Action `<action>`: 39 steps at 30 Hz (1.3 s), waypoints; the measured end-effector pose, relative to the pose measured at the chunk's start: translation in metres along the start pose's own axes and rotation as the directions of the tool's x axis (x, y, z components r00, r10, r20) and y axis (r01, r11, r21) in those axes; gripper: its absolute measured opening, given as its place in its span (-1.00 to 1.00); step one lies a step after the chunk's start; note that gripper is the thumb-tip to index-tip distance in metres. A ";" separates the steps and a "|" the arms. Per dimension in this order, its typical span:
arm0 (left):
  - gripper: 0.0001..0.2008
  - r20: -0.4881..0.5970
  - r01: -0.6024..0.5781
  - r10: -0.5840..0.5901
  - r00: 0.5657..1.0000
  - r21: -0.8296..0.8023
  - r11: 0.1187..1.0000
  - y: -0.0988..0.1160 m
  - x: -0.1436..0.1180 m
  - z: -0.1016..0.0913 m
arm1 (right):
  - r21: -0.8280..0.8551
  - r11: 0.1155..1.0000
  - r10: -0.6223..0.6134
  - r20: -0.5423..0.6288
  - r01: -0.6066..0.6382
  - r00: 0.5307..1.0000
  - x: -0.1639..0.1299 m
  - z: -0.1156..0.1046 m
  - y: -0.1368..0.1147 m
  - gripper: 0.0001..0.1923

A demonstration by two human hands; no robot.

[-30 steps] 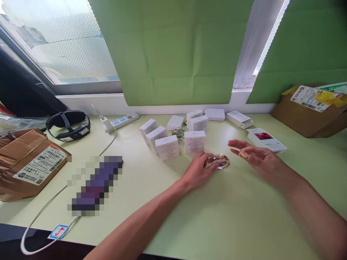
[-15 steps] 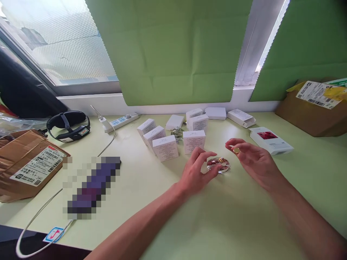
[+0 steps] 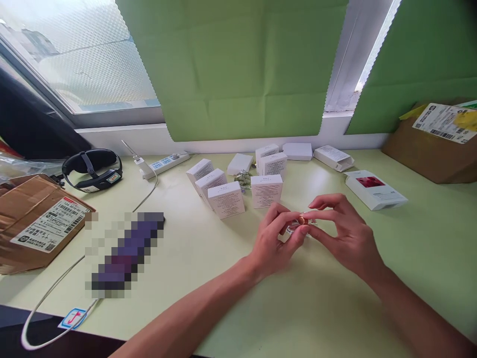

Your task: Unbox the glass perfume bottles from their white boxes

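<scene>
A small clear glass bottle with a reddish tint rests on the pale green table. My left hand grips it from the left with thumb and fingers. From the right, my right hand pinches a small gold cap at the bottle's top. The fingertips of both hands meet over the bottle and hide most of it.
Several small white boxes stand just behind the hands, with another small glass bottle among them. A flat white box with a red picture lies to the right. Cardboard parcels sit at both sides, a power strip and black headset at back left.
My right hand, which held the gold cap apart from the bottle, has moved left and brought the cap to the bottle's top. My left hand has shifted its grip on the bottle.
</scene>
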State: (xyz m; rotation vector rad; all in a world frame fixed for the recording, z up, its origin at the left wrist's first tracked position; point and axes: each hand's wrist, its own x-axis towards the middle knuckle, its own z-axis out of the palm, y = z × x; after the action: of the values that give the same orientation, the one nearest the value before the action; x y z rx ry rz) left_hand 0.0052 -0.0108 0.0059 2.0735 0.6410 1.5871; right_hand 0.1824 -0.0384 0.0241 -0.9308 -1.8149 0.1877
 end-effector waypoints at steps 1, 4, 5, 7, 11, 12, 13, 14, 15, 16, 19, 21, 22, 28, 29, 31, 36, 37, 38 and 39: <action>-0.88 -0.011 0.002 -0.002 1.000 0.015 1.000 0.000 0.000 0.001 | -0.033 0.999 -0.031 0.006 0.031 1.000 0.000 0.000 -0.001 -0.66; -0.94 -0.031 0.006 -0.004 1.000 0.069 0.998 0.000 -0.001 0.001 | -0.139 0.979 -0.145 0.054 0.151 0.988 0.002 0.000 -0.003 -0.57; -0.94 -0.029 0.005 -0.003 1.000 0.085 0.996 0.000 -0.001 0.002 | -0.161 0.968 -0.184 0.077 0.194 0.980 0.002 0.001 -0.004 -0.53; -0.96 -0.027 0.008 -0.006 1.000 0.107 0.994 -0.001 -0.001 0.002 | -0.175 0.951 -0.241 0.108 0.257 0.965 0.003 0.001 -0.004 -0.47; -0.93 -0.014 0.026 -0.024 1.000 0.103 0.994 -0.005 -0.004 0.001 | -0.146 0.962 -0.223 0.065 0.231 0.973 0.007 -0.001 -0.005 -0.57; -0.91 -0.010 0.040 -0.039 0.999 0.102 0.994 -0.007 -0.005 0.001 | -0.142 0.972 -0.181 0.043 0.185 0.983 0.007 -0.002 -0.006 -0.62; -0.89 -0.004 0.064 -0.064 0.998 0.107 0.992 -0.010 -0.006 0.001 | -0.141 0.983 -0.118 0.020 0.120 0.993 0.007 -0.003 -0.006 -0.68; -0.86 0.004 0.099 -0.100 0.995 0.119 0.988 -0.012 -0.007 0.002 | -0.142 0.989 -0.037 -0.003 0.036 0.999 0.007 -0.005 -0.005 -0.74; -0.83 0.019 0.142 -0.146 0.989 0.136 0.980 -0.015 -0.008 0.002 | -0.142 0.988 0.058 -0.022 -0.061 0.998 0.007 -0.006 -0.004 -0.79; -0.78 0.045 0.191 -0.200 0.979 0.158 0.969 -0.017 -0.008 0.002 | -0.137 0.978 0.153 -0.036 -0.156 0.988 0.006 -0.006 -0.002 -0.83; -0.62 0.147 0.283 -0.317 0.937 0.212 0.936 -0.023 -0.009 0.004 | -0.109 0.930 0.349 -0.039 -0.351 0.936 0.003 -0.005 0.006 -0.87; -0.59 0.199 0.288 -0.331 0.923 0.217 0.933 -0.025 -0.008 0.006 | -0.056 0.915 0.399 -0.019 -0.400 0.917 0.002 -0.003 0.009 -0.87; -0.60 0.217 0.283 -0.328 0.920 0.212 0.935 -0.025 -0.008 0.006 | -0.014 0.909 0.416 -0.013 -0.416 0.909 0.002 -0.002 0.009 -0.86; -0.59 0.241 0.291 -0.335 0.911 0.198 0.936 -0.025 -0.009 0.006 | 0.203 0.831 0.517 0.065 -0.518 0.854 0.005 -0.002 -0.001 -0.73; -0.59 0.238 0.292 -0.336 0.911 0.203 0.935 -0.025 -0.009 0.006 | 0.240 0.814 0.526 0.080 -0.528 0.847 0.005 -0.003 -0.001 -0.76; -0.61 0.242 0.295 -0.343 0.908 0.213 0.931 -0.025 -0.009 0.006 | 0.345 0.760 0.553 0.100 -0.550 0.827 0.006 -0.006 0.002 -0.82; -0.64 0.257 0.304 -0.354 0.899 0.216 0.928 -0.025 -0.007 0.005 | 0.544 0.627 0.577 0.158 -0.558 0.802 0.005 -0.015 0.015 -0.86; -0.64 0.256 0.304 -0.354 0.899 0.215 0.928 -0.025 -0.007 0.005 | 0.551 0.618 0.569 0.180 -0.561 0.803 0.005 -0.017 0.017 -0.86; -0.64 0.257 0.305 -0.355 0.899 0.215 0.928 -0.025 -0.007 0.005 | 0.547 0.618 0.559 0.198 -0.564 0.805 0.005 -0.018 0.018 -0.86; -0.65 0.258 0.305 -0.356 0.898 0.216 0.927 -0.025 -0.007 0.005 | 0.536 0.626 0.549 0.213 -0.566 0.808 0.005 -0.019 0.019 -0.86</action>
State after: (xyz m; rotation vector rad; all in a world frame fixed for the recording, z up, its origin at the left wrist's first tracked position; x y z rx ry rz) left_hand 0.0062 0.0042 -0.0160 2.1228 0.9874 1.0393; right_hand 0.2078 -0.0277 0.0262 -1.0077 -1.2922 1.1020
